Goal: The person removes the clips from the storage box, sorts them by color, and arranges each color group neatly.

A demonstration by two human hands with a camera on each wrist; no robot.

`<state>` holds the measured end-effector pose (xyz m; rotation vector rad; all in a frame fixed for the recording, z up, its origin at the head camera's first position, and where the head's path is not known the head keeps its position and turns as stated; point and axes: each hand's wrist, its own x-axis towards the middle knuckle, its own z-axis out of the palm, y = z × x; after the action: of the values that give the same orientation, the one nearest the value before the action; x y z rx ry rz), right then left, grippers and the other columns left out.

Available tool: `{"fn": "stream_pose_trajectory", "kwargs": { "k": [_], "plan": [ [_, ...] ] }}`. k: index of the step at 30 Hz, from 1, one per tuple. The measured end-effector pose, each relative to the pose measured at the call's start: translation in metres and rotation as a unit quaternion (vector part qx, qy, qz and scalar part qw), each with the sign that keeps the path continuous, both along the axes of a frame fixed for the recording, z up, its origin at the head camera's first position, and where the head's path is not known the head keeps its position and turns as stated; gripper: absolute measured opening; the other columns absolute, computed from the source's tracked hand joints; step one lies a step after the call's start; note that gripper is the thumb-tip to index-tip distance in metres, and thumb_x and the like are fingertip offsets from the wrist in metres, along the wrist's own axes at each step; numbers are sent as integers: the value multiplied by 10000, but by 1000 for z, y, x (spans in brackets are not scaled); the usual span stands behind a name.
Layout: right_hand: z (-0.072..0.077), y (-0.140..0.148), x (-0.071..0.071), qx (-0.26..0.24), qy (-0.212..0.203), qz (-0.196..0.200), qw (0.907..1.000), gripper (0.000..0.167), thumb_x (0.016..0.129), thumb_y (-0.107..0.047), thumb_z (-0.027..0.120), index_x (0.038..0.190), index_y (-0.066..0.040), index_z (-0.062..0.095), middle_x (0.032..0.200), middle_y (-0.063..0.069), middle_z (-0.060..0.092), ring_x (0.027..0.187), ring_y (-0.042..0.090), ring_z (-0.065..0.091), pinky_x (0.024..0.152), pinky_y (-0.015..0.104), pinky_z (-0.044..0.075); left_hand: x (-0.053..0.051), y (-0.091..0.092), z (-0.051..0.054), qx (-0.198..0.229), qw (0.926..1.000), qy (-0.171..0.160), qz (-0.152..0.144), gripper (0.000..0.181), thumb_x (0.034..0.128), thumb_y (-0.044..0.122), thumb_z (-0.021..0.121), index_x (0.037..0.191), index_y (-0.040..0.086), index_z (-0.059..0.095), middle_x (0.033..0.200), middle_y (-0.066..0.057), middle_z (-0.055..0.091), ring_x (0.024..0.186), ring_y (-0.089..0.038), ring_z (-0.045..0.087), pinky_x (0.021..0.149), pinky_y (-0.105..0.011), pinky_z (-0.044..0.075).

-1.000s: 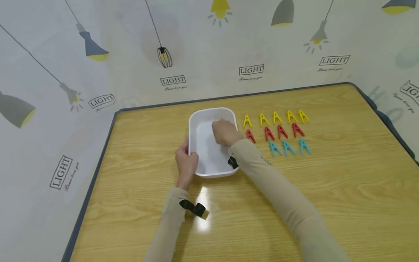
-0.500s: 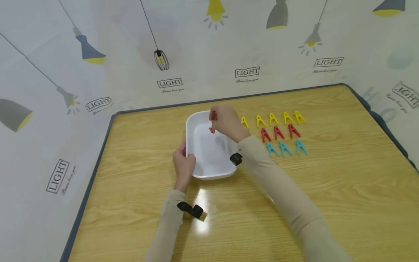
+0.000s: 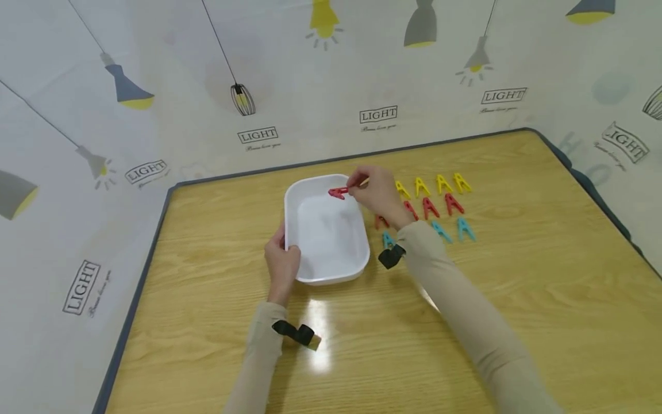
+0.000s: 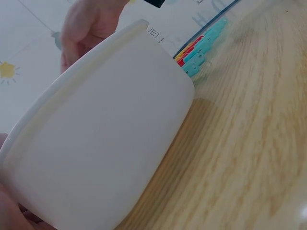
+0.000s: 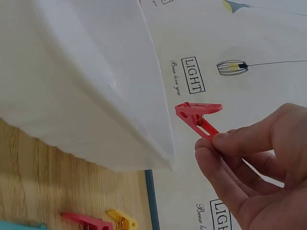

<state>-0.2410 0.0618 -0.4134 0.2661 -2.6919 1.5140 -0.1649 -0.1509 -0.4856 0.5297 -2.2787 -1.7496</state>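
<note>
Between the thumb and fingers of my right hand (image 3: 377,192) is a red clothespin (image 3: 338,193), pinched by one handle. It hangs over the far right part of a white plastic tub (image 3: 326,277), and the right wrist view shows the clothespin (image 5: 199,115) close to the tub's rim. My left hand (image 3: 283,264) grips the tub's left side, with the thumb at the rim and the fingers mostly hidden behind the wall. Right of the tub lie rows of yellow clothespins (image 3: 443,184), red clothespins (image 3: 430,208) and blue clothespins (image 3: 465,229), partly covered by my right hand and forearm.
The wooden table (image 3: 207,299) has a dark edge along the back and sides. A pale wall (image 3: 310,69) printed with lamps stands right behind it. Table surface extends in front of the tub and to both sides.
My right hand has risen from inside the tub and shifted right, bringing the red clothespin into fuller view. The left hand keeps its grip on the tub. The head view has turned slightly.
</note>
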Motion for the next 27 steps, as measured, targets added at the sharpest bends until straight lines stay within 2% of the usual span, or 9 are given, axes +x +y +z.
{"fn": "stream_pose_trajectory", "kwargs": {
  "k": [6, 11, 17, 23, 27],
  "plan": [
    [-5, 26, 4, -124, 149, -387, 9991, 55, 888, -62, 702, 926, -27, 719, 966, 142, 724, 859, 277, 729, 703, 275, 579, 0, -2, 1, -48, 10000, -14, 35, 698, 751, -147, 414, 1405, 26, 588, 1305, -228, 665, 1134, -293, 652, 970, -403, 557],
    [-11, 54, 9, -294, 24, -791, 9964, 59, 906, -88, 703, 945, -48, 719, 991, 128, 719, 868, 259, 728, 664, 235, 547, 1, -5, 1, 38, 9999, -88, -29, 700, 762, -152, 407, 1423, 15, 563, 1351, -229, 635, 1189, -302, 631, 1015, -414, 536],
    [-25, 88, 15, -487, -88, -1320, 9900, 70, 910, -97, 719, 969, -61, 732, 997, 102, 714, 870, 241, 738, 655, 208, 536, 2, -8, 3, 126, 9995, -203, -182, 712, 785, -152, 392, 1465, 20, 511, 1443, -214, 568, 1282, -306, 583, 1067, -436, 503],
    [-35, 119, 24, -426, 0, -1743, 9838, 106, 917, -111, 713, 984, -32, 734, 1011, 146, 732, 798, 142, 736, 598, 134, 514, 2, -6, 4, 163, 9992, -250, -253, 722, 788, -150, 390, 1476, 38, 502, 1461, -200, 556, 1276, -305, 584, 1067, -429, 505],
    [-40, 143, 32, -550, -15, -2028, 9777, 117, 917, -121, 719, 995, -36, 736, 1029, 141, 731, 789, 76, 728, 600, 141, 529, 2, -1, 6, 158, 9992, -251, -275, 725, 785, -154, 393, 1477, 36, 502, 1465, -195, 554, 1280, -294, 581, 1070, -416, 503]
  ]
}}
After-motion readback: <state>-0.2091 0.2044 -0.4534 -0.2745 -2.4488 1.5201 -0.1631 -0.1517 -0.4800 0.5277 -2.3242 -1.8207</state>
